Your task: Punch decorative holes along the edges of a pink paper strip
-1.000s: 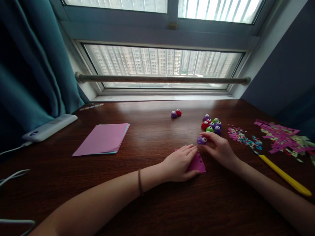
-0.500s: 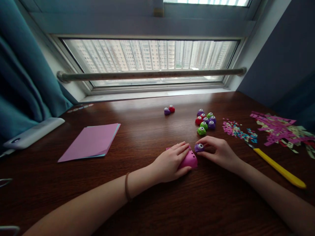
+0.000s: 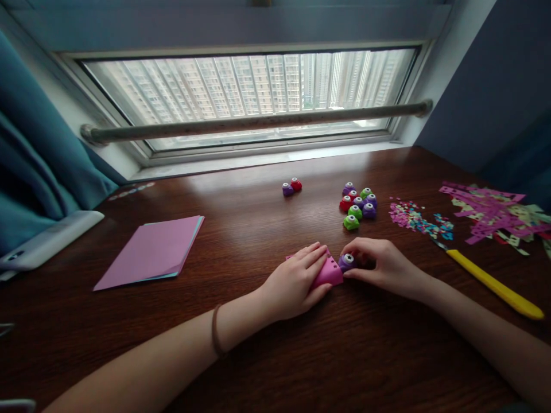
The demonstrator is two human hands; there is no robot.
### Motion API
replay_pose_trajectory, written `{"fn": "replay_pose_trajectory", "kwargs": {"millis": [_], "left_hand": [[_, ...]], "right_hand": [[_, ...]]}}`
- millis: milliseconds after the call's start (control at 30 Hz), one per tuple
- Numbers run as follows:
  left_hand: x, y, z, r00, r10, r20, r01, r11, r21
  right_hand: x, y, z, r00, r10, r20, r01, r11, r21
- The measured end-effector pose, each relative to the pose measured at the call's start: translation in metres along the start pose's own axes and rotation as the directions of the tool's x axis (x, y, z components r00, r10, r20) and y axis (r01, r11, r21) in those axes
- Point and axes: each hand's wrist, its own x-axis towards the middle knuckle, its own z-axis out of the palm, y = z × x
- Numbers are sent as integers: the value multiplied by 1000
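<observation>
Beneath a window point(image 3: 258, 80), wooden table point(image 3: 267, 367), left hand point(image 3: 290, 287) flat on magenta paper point(image 3: 334, 273), right hand point(image 3: 385, 265) pinching purple punch point(image 3: 345, 264)

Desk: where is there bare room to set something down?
Free: between the paper stack and far punch pair; near desk between forearms. Crowded: around the held purple punch, and rightward: clustered punches, confetti, paper strips, yellow-handled tool.

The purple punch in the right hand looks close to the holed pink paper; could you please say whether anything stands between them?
Nothing visible does: the purple punch, in the right hand, is at the edge of the holed pink paper.
</observation>
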Motion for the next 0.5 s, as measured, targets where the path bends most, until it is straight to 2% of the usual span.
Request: {"fn": "replay_pose_trajectory", "kwargs": {"millis": [333,500], "left_hand": [[0,-2,3,999,-40,-29,41,999,29],[1,-2,4,998,-47,-40,49,998,50]], "right_hand": [[1,6,2,996,-88,2,88,990,-109],[1,8,3,997,-72,-38,68,991,-115]]}}
